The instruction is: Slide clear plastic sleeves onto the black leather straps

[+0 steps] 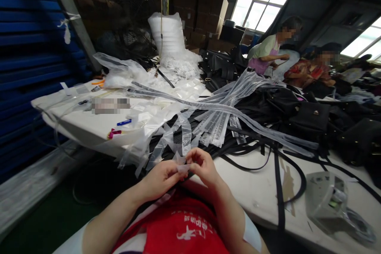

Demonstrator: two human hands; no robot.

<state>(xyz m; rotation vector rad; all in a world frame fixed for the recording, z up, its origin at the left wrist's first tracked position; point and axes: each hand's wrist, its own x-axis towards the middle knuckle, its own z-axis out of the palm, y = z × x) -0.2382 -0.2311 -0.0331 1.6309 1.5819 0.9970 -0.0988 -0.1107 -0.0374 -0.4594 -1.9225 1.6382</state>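
Close to my body, just over the table's near edge, both hands meet at the mouth of a clear plastic sleeve [182, 168]. My left hand [166, 176] pinches its left side between thumb and fingers. The fingers of my right hand [204, 166] are bent and pressed together at the right side of the sleeve. Black straps [238, 154] lie in a tangled heap just beyond my hands. Several long clear sleeves [218, 125] are spread over the heap, one of them stretching far to the right. What lies inside the pinched sleeve is hidden by my fingers.
On the white table [238, 182] are a blue marker [124, 122] and, at right, a grey tape dispenser [327, 196]. Black bags [309, 117] are piled at right. A foam roll [167, 35] stands behind. Two people work across the table. Blue panels [38, 47] line the left.
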